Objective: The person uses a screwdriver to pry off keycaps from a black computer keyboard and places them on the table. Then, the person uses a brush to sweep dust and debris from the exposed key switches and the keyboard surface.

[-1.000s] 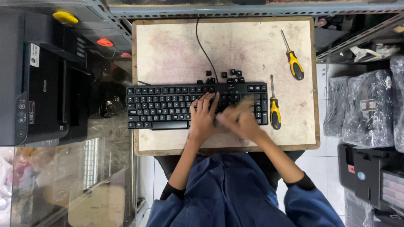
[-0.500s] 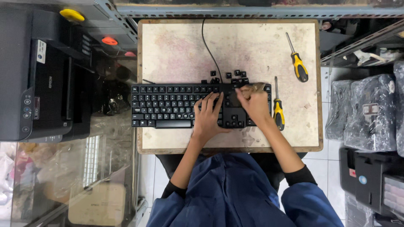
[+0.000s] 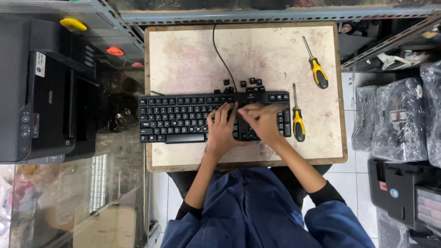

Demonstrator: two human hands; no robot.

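Note:
A black keyboard (image 3: 179, 119) lies across the worn table (image 3: 183, 55), and its cable (image 3: 223, 55) runs to the far edge. My left hand (image 3: 222, 127) lies flat on the keys near the keyboard's right half, fingers spread. Beside it, my right hand (image 3: 262, 123) is over the keys, motion-blurred, with fingers bunched; I cannot see whether it holds anything. Several loose black keycaps (image 3: 244, 84) sit just behind the keyboard. One yellow-handled screwdriver (image 3: 298, 120) lies at the keyboard's right end, and a second screwdriver (image 3: 315, 70) lies further back right.
A black printer (image 3: 46, 105) stands left of the table. A metal shelf rail (image 3: 275, 14) runs along the far edge. Plastic-wrapped black devices (image 3: 395, 124) are stacked on the right. A glass cabinet (image 3: 69, 197) is at the lower left.
My right hand has moved left from the keyboard's top right corner toward the left hand. The left hand and keyboard have stayed in place.

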